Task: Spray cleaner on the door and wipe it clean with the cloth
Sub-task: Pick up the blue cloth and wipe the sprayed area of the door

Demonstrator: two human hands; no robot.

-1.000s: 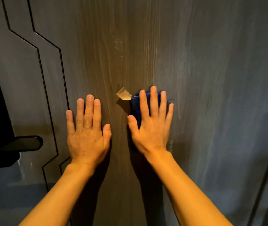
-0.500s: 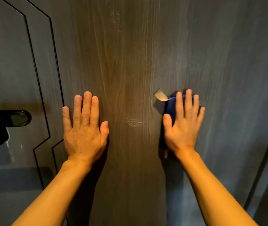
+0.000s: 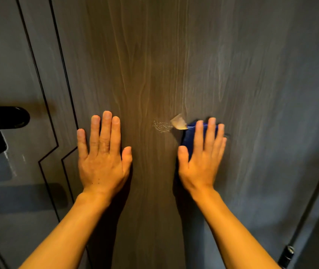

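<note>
A dark wood-grain door (image 3: 154, 55) fills the view. My right hand (image 3: 201, 158) lies flat on it, pressing a blue cloth (image 3: 190, 133) against the wood; the cloth shows above the thumb and between the fingers, and its pale tag (image 3: 178, 122) sticks out at the top left. A small patch of white foam or droplets (image 3: 161, 126) sits on the door just left of the tag. My left hand (image 3: 102, 154) is spread flat on the bare door, holding nothing. No spray bottle is in view.
A black lever handle (image 3: 9, 117) on its lock plate sticks out at the left edge. Thin black inlay lines (image 3: 57, 74) run down the door's left part. The door's right edge and a dark hinge (image 3: 286, 255) are at the lower right.
My right hand slid the cloth right, then back left toward the foam patch. The view has shifted, so the handle sits lower and closer in. My left hand stays flat on the door.
</note>
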